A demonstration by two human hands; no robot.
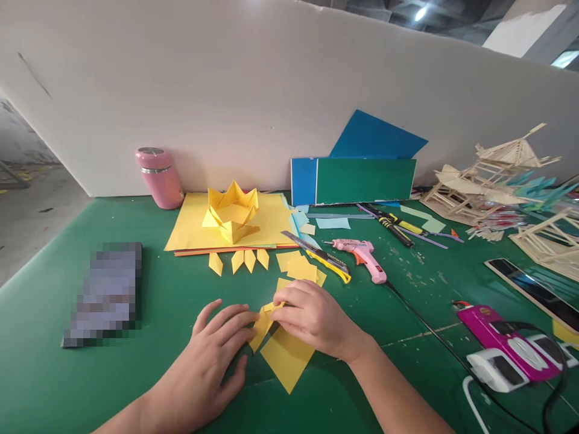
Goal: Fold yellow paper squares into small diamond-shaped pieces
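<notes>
A small piece of folded yellow paper (259,331) is pinched between the fingertips of my right hand (314,316). My left hand (210,355) lies beside it, fingers stretched out and apart, with the tips at the paper's left edge. Under my right hand a flat yellow paper square (289,364) rests on the green table, partly covered. More yellow squares (302,269) are scattered just beyond. Farther back, a folded yellow paper ring with points (233,214) stands on a stack of yellow sheets (190,226). Several folded yellow petals (237,261) lie along the stack's front edge.
A utility knife (325,259) and a pink glue gun (359,250) lie beyond my right hand; the gun's cord runs right to a magenta power strip (506,343). A pink flask (160,178) stands back left. Wooden stick models (479,181) and a phone (538,292) are at right.
</notes>
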